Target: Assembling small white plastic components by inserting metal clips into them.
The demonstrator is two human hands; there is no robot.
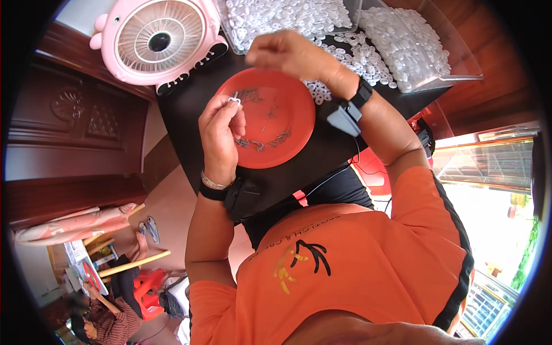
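Note:
My left hand (220,129) is closed in a pinch over the left side of a red plate (282,95). Between thumb and fingertips it holds a small white plastic clip (234,100), with a thin pin standing up at it. Small grey metal pins (248,94) lie in loose groups on the plate, near its far side and along its near side. My right hand (293,54) is over the plate's far edge, beside a spread of white plastic clips (368,60). Its fingers are smeared by motion, so what they hold cannot be made out.
Two clear bins full of white clips, one at the back (355,17) and one at the right (454,77), border the dark table (187,123). A pink fan (106,57) stands at the back left. Another person (118,316) sits at the lower left.

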